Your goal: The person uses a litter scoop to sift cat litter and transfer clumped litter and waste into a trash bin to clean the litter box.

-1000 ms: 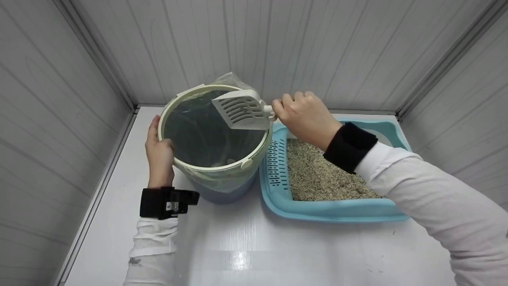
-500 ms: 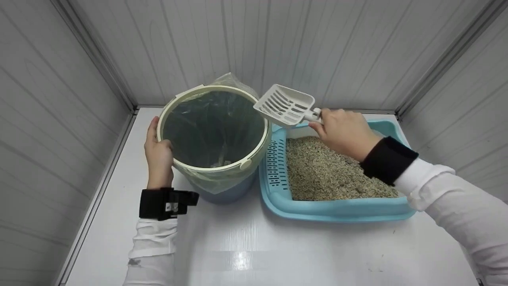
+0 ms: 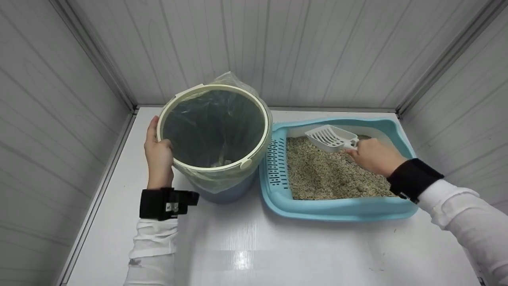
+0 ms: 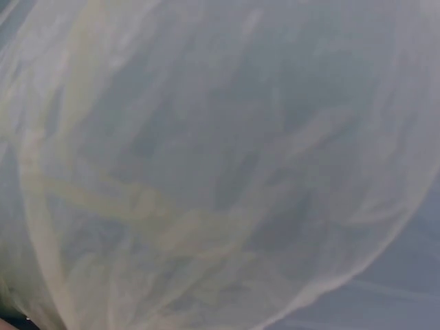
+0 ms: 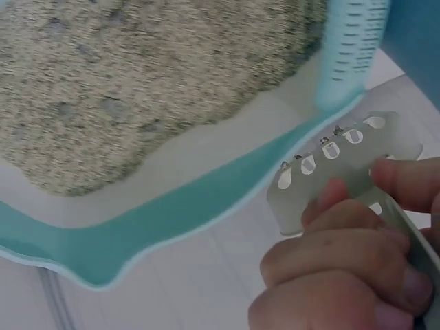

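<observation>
My left hand [image 3: 158, 161] grips the left side of the trash bin's cream rim [image 3: 212, 169], thumb over the edge and fingers along the outside. A translucent yellowish bag [image 4: 227, 158] lines the bin and hangs over its outer wall, filling the left wrist view. Small pale bits [image 3: 226, 162] lie low inside the bag. In my right hand [image 3: 378, 157] is the handle of a white slotted litter scoop [image 3: 326, 138]. The scoop is held over the back of the blue litter box [image 3: 337, 209], above the grainy litter [image 3: 317, 172]. Curled fingers [image 5: 330, 251] wrap the handle in the right wrist view.
Bin and litter box stand side by side on a white tabletop [image 3: 238, 238], close together. Grey panelled walls [image 3: 254, 51] rise behind and at both sides. A perforated ledge [image 3: 276, 167] runs along the box's left end.
My right hand has carried the scoop from over the bin rightward and down to above the litter, turning its slotted pan upward. My left hand stays on the bin's rim.
</observation>
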`<state>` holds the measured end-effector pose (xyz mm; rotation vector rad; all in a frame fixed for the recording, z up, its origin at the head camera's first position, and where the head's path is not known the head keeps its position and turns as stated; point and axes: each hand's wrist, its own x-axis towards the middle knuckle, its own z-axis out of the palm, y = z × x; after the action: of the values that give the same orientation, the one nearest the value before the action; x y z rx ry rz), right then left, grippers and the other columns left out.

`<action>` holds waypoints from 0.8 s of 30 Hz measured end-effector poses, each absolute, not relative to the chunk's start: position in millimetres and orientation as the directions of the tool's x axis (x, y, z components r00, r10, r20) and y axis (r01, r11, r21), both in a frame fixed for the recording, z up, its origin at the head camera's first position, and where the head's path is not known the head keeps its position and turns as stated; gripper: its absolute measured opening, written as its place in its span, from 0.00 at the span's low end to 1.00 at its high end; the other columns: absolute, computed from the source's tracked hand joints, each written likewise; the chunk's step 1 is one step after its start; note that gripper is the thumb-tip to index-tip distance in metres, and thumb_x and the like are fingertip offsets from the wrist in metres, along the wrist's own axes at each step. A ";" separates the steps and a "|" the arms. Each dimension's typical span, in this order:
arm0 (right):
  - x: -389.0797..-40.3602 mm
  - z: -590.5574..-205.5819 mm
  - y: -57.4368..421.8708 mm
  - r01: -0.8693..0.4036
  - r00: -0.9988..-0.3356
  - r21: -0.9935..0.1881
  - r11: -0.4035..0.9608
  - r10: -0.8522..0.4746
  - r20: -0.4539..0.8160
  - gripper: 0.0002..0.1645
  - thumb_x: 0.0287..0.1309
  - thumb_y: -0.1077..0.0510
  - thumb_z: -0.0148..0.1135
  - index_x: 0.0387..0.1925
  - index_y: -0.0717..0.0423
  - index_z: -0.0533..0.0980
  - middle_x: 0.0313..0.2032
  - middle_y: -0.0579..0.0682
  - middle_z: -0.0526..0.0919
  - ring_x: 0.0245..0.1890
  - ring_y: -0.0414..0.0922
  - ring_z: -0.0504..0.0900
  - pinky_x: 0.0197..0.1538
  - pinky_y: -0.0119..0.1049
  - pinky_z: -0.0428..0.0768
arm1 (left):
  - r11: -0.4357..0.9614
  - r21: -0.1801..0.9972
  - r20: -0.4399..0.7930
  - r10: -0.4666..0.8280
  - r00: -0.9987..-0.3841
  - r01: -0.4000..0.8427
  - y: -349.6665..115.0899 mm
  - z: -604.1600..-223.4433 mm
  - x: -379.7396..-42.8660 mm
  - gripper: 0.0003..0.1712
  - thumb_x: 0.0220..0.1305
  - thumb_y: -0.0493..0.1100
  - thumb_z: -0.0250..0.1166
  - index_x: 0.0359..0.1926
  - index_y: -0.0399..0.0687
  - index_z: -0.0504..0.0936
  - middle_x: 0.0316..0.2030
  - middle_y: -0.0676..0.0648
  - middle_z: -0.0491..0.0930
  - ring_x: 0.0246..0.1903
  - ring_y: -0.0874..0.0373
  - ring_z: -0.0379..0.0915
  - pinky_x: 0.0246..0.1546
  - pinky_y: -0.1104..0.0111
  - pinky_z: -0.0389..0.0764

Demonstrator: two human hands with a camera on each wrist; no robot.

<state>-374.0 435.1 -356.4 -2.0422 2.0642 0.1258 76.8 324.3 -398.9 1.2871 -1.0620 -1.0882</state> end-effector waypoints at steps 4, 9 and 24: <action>-395.6 -372.1 443.6 -0.994 -0.013 -0.099 0.045 -0.952 -0.306 0.25 0.62 0.44 0.43 0.17 0.57 0.68 0.14 0.46 0.63 0.12 0.40 0.61 0.16 0.33 0.63 | -0.014 1.000 -0.013 -0.983 0.182 -0.002 323.9 -399.2 76.5 0.46 0.50 0.22 0.36 0.67 0.63 0.50 0.67 0.58 0.49 0.66 0.60 0.43 0.63 0.62 0.53; -419.2 -389.2 454.5 -0.997 -0.055 -0.035 0.074 -0.925 -0.375 0.25 0.62 0.45 0.44 0.14 0.53 0.64 0.14 0.47 0.63 0.13 0.42 0.63 0.17 0.36 0.65 | 0.009 1.000 0.008 -0.984 0.181 0.001 323.8 -400.1 76.2 0.46 0.49 0.22 0.36 0.67 0.63 0.50 0.67 0.57 0.49 0.66 0.60 0.43 0.62 0.63 0.54; -436.5 -415.7 461.2 -0.998 -0.039 -0.021 0.060 -0.844 -0.535 0.23 0.61 0.53 0.45 0.12 0.55 0.67 0.14 0.47 0.66 0.14 0.41 0.63 0.22 0.34 0.64 | 0.012 1.000 0.015 -0.981 0.192 -0.015 323.5 -401.2 76.2 0.46 0.48 0.22 0.37 0.67 0.61 0.51 0.67 0.57 0.50 0.66 0.60 0.44 0.63 0.62 0.52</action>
<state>-436.5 461.2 -415.7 -1.8364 1.9383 0.5109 76.2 323.5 -401.2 1.2941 -1.0817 -1.0499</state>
